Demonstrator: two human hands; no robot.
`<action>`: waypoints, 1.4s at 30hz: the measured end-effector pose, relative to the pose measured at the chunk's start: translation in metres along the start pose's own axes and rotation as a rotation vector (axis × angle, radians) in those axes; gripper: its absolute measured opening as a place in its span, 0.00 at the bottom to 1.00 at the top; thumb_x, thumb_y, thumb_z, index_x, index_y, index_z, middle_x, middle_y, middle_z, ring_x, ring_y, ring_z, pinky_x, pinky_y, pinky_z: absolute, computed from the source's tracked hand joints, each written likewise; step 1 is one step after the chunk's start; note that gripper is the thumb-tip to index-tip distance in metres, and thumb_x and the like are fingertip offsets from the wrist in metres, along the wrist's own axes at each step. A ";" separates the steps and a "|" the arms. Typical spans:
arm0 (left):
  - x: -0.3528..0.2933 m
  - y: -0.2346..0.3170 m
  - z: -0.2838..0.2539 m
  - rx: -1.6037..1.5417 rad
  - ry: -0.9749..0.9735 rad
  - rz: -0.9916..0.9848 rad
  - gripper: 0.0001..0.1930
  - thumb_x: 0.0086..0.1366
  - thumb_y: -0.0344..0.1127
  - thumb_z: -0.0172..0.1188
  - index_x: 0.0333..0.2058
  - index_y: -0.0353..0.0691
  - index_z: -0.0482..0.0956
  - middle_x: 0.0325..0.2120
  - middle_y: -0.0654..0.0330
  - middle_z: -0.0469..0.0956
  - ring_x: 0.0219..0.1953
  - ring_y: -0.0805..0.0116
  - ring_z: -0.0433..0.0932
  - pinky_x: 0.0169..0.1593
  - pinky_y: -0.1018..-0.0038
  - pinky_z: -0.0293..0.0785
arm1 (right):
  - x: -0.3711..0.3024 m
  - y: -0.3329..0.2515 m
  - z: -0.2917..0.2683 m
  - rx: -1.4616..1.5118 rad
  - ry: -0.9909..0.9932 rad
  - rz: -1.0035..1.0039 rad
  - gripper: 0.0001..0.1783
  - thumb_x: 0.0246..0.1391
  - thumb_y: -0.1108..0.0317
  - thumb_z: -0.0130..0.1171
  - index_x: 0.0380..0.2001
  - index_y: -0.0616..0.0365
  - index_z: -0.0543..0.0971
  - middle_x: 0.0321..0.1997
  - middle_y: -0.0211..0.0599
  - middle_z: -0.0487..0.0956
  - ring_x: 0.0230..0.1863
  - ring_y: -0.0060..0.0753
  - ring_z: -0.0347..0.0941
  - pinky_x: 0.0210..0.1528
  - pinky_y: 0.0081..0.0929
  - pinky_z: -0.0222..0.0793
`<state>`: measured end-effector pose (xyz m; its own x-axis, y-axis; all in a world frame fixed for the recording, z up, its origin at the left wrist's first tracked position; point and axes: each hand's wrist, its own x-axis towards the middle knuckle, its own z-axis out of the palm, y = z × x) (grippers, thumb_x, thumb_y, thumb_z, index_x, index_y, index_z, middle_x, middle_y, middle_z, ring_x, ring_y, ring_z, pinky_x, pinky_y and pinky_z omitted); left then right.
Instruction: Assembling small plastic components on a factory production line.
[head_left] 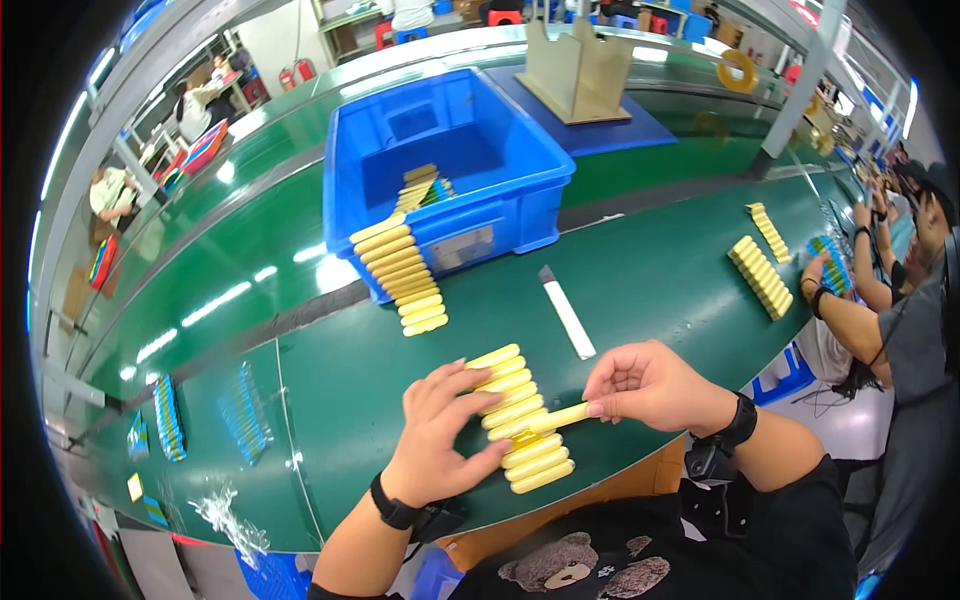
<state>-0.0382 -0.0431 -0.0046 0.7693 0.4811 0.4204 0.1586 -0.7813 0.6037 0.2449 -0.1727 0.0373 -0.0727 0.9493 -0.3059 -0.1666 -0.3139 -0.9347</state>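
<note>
A strip of yellow tubes (511,388), joined side by side, lies on the green work surface before me. My left hand (440,430) holds the strip by its left side, fingers and thumb apart over the tube ends. Between thumb and bent fingers, my right hand (660,388) pinches the right end of a single yellow tube (562,417). That tube sits slanted across the row, its left end over a gap where shiny yellow wrapping shows. A white-handled tool with a dark tip (568,315) lies just beyond my hands.
A blue crate (540,195) stands beyond, with another yellow strip (400,268) hanging over its front wall. More yellow strips (760,278) lie at right near a co-worker's hand (815,270). Blue-green strips (168,418) and crumpled clear film (232,515) lie at left.
</note>
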 end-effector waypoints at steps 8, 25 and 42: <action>-0.009 0.007 -0.007 0.043 -0.148 -0.070 0.33 0.51 0.50 0.77 0.56 0.50 0.81 0.65 0.59 0.74 0.74 0.49 0.62 0.73 0.45 0.46 | 0.030 0.008 0.020 -0.094 -0.132 0.081 0.07 0.59 0.77 0.70 0.35 0.60 0.79 0.33 0.28 0.82 0.34 0.16 0.78 0.38 0.19 0.75; -0.007 0.007 0.000 0.019 -0.160 -0.108 0.31 0.51 0.53 0.77 0.54 0.51 0.82 0.65 0.61 0.74 0.73 0.52 0.63 0.72 0.40 0.45 | 0.036 0.022 0.034 -0.316 -0.097 0.047 0.08 0.60 0.73 0.70 0.35 0.60 0.78 0.30 0.26 0.80 0.32 0.14 0.76 0.35 0.19 0.73; -0.007 0.005 0.004 -0.077 -0.165 -0.142 0.29 0.52 0.50 0.78 0.53 0.50 0.83 0.65 0.62 0.72 0.74 0.50 0.60 0.72 0.40 0.44 | 0.040 0.009 0.038 -0.453 -0.089 0.161 0.07 0.58 0.72 0.68 0.32 0.60 0.78 0.26 0.29 0.80 0.28 0.17 0.74 0.30 0.23 0.70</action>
<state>-0.0403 -0.0522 -0.0069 0.8345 0.5076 0.2144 0.2299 -0.6744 0.7017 0.2030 -0.1381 0.0233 -0.1492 0.8781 -0.4546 0.2967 -0.3988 -0.8677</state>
